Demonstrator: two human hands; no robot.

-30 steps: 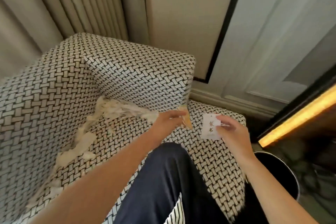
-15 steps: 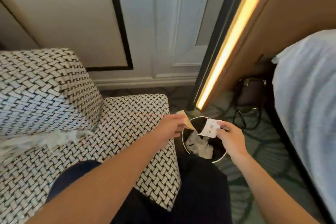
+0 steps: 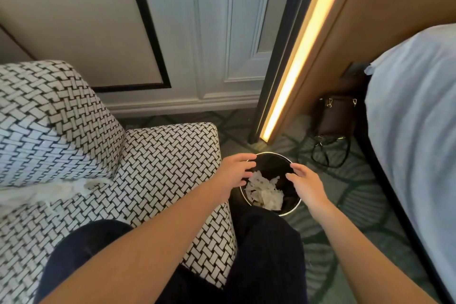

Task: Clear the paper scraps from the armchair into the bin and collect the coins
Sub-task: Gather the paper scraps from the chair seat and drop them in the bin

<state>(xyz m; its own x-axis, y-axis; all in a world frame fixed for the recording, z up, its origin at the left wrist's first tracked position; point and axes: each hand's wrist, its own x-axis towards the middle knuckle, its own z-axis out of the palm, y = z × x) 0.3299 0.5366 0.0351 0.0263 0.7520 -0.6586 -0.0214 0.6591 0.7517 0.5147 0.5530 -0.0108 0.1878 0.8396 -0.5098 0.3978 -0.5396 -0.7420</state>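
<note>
2 hands hang over the bin, both empty. L hand (image 3: 235, 171) is over the bin's left rim, palm down, fingers spread & loosely bent, gripping nothing; its fingertips reach in over the opening. R hand (image 3: 306, 180) is opposite, over the right side of the opening, fingers relaxed & apart, nothing held either. Small gap btw the 2 sets of fingertips, so the hands don't touch each other. Can't tell if either one touches the rim.

Bin (image 3: 294, 206): round, black inside w/ a thin pale rim, standing on the floor just beside the armchair's front right corner. In it a heap of white paper scraps (image 3: 265, 192) lies toward the near side, below & btw the hands.

Armchair (image 3: 160, 155): black-&-white woven pattern, seat left of the bin, padded side rising at far left. More torn paper, the seat scraps (image 3: 49, 191), lies in a pale pile along the crease where seat meets padded side, well apart from the bin.

Dark trousers: 1 leg (image 3: 84, 252) rests on the seat's front part, the other leg (image 3: 266, 254) is down beside the chair, near the bin.

Further out: green patterned carpet (image 3: 357, 195); a dark bag (image 3: 336, 116) on the floor w/ its strap (image 3: 328, 155) trailing toward the bin, set btw a wood panel & the bed (image 3: 414, 131), which has a white sheet. A lit strip (image 3: 296, 57) runs up the panel's edge. Pale panelled wall (image 3: 217, 32) w/ skirting stands behind the chair.
</note>
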